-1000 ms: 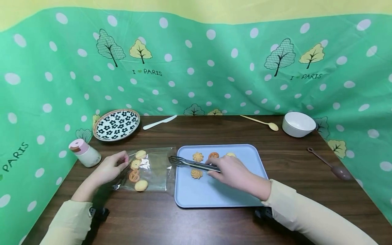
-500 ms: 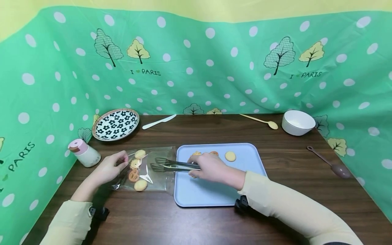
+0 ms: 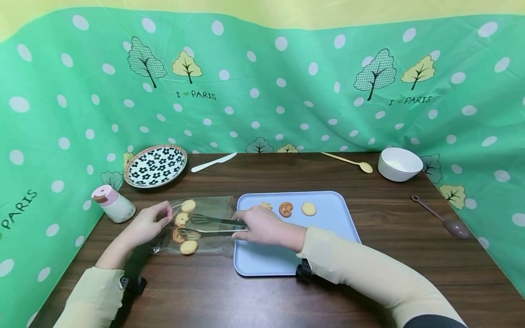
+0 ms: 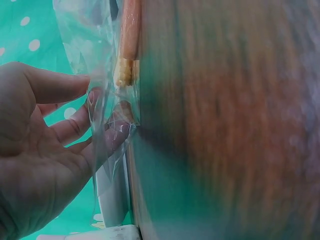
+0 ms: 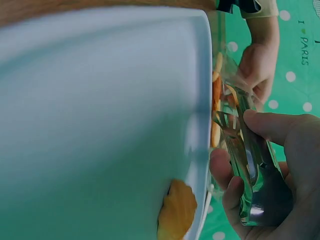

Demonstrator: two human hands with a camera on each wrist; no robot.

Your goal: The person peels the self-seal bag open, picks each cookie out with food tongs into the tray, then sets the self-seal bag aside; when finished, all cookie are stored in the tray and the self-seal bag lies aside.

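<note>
My left hand (image 3: 141, 225) pinches the near-left edge of a clear plastic bag (image 3: 215, 243), with thumb and fingers at the film in the left wrist view. Inside the bag several cookies line up: round ones (image 3: 188, 247), a flower-shaped cookie (image 3: 182, 219) and a pretzel cookie. My right hand (image 3: 262, 228) grips a pair of metal tongs (image 3: 225, 222). The tong tips are spread apart and reach over the cookies in the bag. On the blue tray (image 3: 266, 269) lie a pretzel cookie (image 3: 285, 209), a round cookie (image 3: 309, 209) and a cookie (image 3: 266, 205) partly hidden by my right hand.
A flower-patterned plate (image 3: 156, 166) and a pink-lidded jar (image 3: 113, 203) stand at the left. Toward the back lie a white knife (image 3: 213, 162) and a yellow spoon (image 3: 348, 163). A white bowl (image 3: 399, 165) and a brown spoon (image 3: 443, 218) are at the right.
My right hand has moved left with the tongs, from above the tray's cookies to over the bag; the tong tips have spread apart. The left hand has stayed on the bag.
</note>
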